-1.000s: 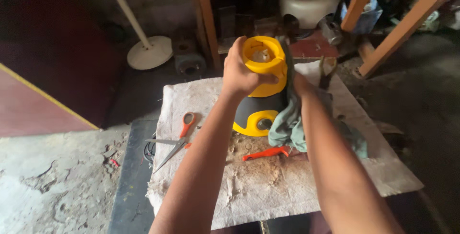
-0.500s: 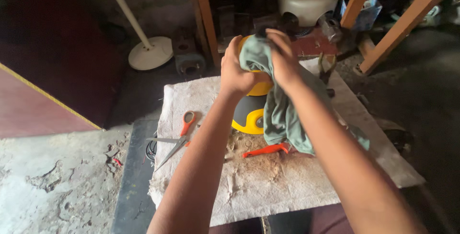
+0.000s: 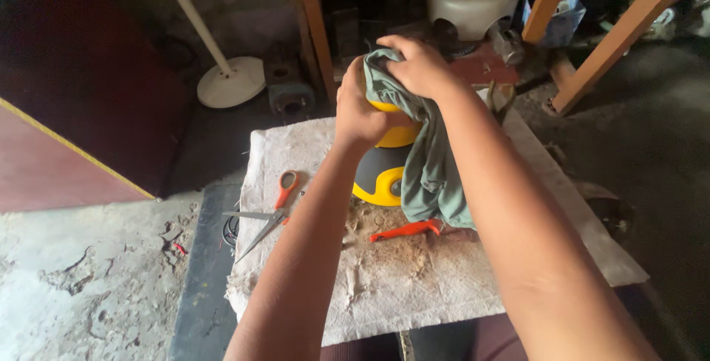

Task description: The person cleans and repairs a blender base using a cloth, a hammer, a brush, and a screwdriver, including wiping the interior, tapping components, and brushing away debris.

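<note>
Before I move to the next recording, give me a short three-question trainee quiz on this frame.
1. True or false: the scissors lie to the left of the yellow and black appliance.
2. What does the right hand press onto the top of the appliance? A) grey-green cloth B) sponge C) brush
3. Fill in: the left hand has its grip on the appliance's ____ side.

Key: 1 true. 2 A. 3 left.
</note>
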